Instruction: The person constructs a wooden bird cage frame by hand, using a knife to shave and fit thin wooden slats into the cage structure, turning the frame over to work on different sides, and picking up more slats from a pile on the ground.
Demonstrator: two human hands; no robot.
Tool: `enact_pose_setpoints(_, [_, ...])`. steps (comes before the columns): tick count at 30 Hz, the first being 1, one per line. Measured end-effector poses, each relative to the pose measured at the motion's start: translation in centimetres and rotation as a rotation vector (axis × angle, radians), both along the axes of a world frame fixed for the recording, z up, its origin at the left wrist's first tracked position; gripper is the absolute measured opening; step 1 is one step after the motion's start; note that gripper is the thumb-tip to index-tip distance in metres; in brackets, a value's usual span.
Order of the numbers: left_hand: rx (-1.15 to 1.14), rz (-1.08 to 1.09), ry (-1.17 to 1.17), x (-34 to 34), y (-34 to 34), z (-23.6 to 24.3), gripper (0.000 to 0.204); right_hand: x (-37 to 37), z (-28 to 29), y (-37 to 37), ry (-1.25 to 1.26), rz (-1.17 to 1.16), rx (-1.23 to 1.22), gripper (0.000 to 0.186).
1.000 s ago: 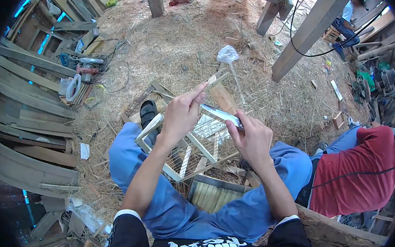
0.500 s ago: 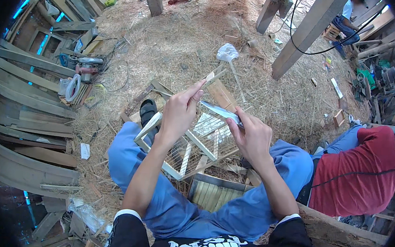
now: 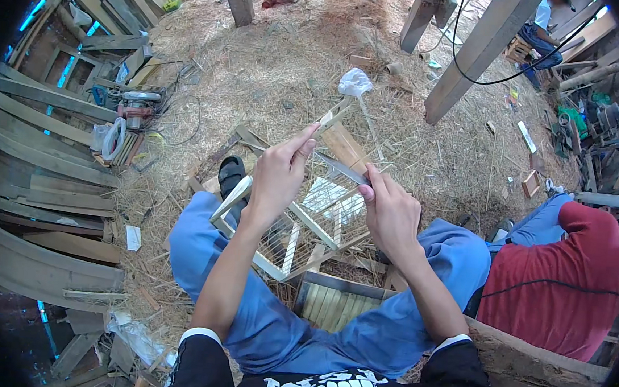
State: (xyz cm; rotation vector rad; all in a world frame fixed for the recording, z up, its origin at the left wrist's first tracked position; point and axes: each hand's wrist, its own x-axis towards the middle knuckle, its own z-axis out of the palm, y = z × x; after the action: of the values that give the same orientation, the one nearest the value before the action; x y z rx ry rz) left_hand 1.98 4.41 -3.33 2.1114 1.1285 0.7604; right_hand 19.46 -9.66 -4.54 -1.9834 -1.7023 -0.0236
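Observation:
My left hand (image 3: 282, 173) is raised between my knees, its thumb and fingers pinched on the end of a light wooden frame (image 3: 314, 227) made of thin strips. My right hand (image 3: 393, 207) is closed on a knife, handle hidden in the palm. Its narrow grey blade (image 3: 342, 169) points left toward my left hand. Just beyond the blade is a flat light-brown piece of wood (image 3: 346, 147); whether it joins the frame I cannot tell. Below the frame, between my thighs, sits a box of upright wooden slats (image 3: 333, 306).
Shavings cover the ground. A white plastic bag (image 3: 355, 82) lies ahead. Stacked boards (image 3: 51, 155) and a circular saw (image 3: 138, 107) are at left. A person in a red shirt (image 3: 557, 282) sits close at right, beside a thick beam (image 3: 536, 368). A wooden post (image 3: 480, 61) leans at upper right.
The knife blade has turned, its face now darker, and my right hand has shifted slightly left. My left hand has hardly moved. The person in red has leaned nearer.

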Motion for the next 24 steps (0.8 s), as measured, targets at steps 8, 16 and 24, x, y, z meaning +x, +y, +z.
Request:
enact_pose_setpoints(8, [0.048,-0.005,-0.05,-0.1,0.0,0.1,0.036,0.3,-0.3,0.1,0.029,0.025,0.041,0.037])
enact_pose_setpoints(16, [-0.002,0.001,-0.013,-0.1,0.0,0.2,0.036,0.3,-0.3,0.1,0.045,0.037,0.026,0.036])
enact_pose_setpoints(24, [-0.062,0.021,-0.004,-0.1,-0.1,0.5,0.035,0.5,-0.2,0.0,0.062,0.046,0.014,0.037])
